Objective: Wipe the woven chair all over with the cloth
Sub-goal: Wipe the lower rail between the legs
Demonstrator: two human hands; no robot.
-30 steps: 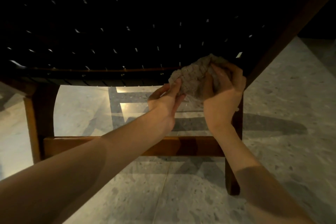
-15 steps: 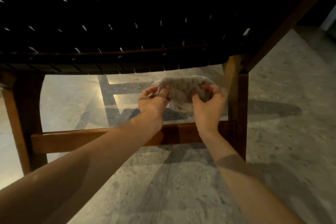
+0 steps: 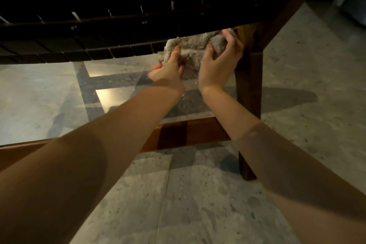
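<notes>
Two-handed grip, left hand (image 3: 168, 71) and right hand (image 3: 217, 65) fingers pinching bunched fuzzy beige cloth (image 3: 193, 49), just under dark woven chair (image 3: 118, 16)

no readable text, no labels, no brands, no numbers on anything in view

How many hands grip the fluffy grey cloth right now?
2. The left hand pinches the left end of the fluffy grey cloth; the right hand grips its right end, beside the brown wooden chair leg, below the dark woven seat. No other hand shows.
</notes>
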